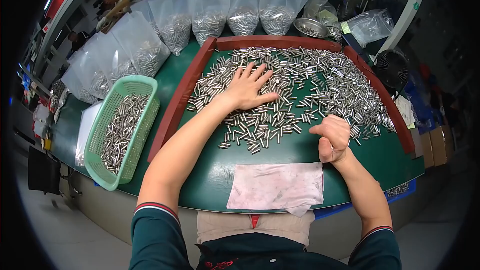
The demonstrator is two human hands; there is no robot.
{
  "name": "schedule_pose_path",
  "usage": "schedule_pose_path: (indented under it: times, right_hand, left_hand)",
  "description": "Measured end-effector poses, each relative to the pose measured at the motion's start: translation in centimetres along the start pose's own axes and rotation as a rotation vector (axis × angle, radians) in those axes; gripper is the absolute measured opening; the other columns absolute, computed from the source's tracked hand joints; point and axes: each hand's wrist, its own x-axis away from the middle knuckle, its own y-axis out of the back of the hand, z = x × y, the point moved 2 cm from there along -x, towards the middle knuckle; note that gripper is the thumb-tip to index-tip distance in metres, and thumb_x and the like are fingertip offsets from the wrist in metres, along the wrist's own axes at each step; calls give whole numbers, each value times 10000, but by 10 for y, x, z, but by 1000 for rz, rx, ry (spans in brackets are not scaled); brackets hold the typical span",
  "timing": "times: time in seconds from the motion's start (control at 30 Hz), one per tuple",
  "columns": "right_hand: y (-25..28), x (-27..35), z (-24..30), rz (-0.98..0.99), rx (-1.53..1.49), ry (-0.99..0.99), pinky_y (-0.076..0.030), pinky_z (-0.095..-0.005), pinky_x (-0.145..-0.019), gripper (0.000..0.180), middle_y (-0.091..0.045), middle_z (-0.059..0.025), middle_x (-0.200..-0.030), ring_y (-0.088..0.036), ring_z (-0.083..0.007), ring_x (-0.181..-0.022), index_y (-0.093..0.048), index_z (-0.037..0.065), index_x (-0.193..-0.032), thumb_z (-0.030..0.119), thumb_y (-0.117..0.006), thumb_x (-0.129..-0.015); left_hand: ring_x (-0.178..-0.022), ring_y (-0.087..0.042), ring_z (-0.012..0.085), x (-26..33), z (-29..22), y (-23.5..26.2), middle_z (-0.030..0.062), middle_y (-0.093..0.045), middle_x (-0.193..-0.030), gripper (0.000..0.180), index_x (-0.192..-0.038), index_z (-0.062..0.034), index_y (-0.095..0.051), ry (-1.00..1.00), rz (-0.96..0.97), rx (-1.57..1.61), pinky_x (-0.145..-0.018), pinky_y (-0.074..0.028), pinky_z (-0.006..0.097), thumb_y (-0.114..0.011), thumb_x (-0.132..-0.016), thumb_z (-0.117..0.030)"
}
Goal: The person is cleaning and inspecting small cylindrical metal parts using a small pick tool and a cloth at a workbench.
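1. Near you, a pale pink cloth lies on the green bench.
2. Your right hand is closed in a fist; whether it holds pins, I cannot tell.
3. Your left hand rests flat, fingers spread, on the small silver metal pins; this looks like sorting, and the next move needs a gentle sweep.

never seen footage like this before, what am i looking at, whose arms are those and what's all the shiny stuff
This is one picture from a wide fisheye camera worn on a person's head, looking down, so straight edges look bent. The arms are that person's own. The left hand lies flat, fingers spread, on a heap of small metal cylinders spread over a green table inside a reddish-brown frame. The right hand is curled in a loose fist; whether it holds anything is hidden. A green basket and clear bags hold more cylinders. A pinkish cloth lies near the front edge.
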Motion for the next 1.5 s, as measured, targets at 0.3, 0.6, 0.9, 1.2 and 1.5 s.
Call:
schedule_pose_path:
  times: [0.3,0.6,0.9,1.2,1.5]
  right_hand:
    - [-6,-2,15,87,-21,30,-328,-314,-416,105,-424,-42,-500,-432,-216,-422,-498,68,-594,133,-581,-586]
    - [-4,-3,11,88,-13,9,-337,-309,-420,88,-462,-52,-509,-450,-218,-424,-500,65,-579,109,-575,-585]
    - [-13,-2,12,67,-53,23,-305,-307,-401,77,-426,-50,-488,-424,-213,-405,-499,55,-570,112,-527,-613]
    - [-13,-9,17,4,-128,-99,-321,-300,-394,170,-422,-53,-458,-401,-201,-372,-516,22,-559,125,-460,-681]
    - [-14,-6,18,37,-142,-25,-278,-294,-378,181,-388,-45,-458,-363,-188,-369,-506,27,-556,147,-476,-689]
  left_hand:
    - [-1288,-138,352,50,-29,13,136,-182,-1403,711,-1348,-140,-242,-47,-5,43,-1034,-99,471,-375,-806,-579]
    - [-1291,-127,354,80,-45,17,134,-173,-1406,746,-1352,-151,-233,-31,17,53,-1035,-80,477,-402,-782,-601]
    - [-1305,-133,275,122,-49,22,94,-161,-1415,749,-1357,-165,-221,24,19,-36,-1034,-48,492,-428,-776,-590]
    - [-1274,-195,338,108,-60,14,221,-235,-1352,784,-1323,-95,-288,-62,-130,18,-1020,-127,483,-427,-756,-619]
    - [-770,-504,276,65,-13,33,87,-549,-742,80,-753,-29,-606,-15,-530,172,-690,-396,369,-612,-709,-95]
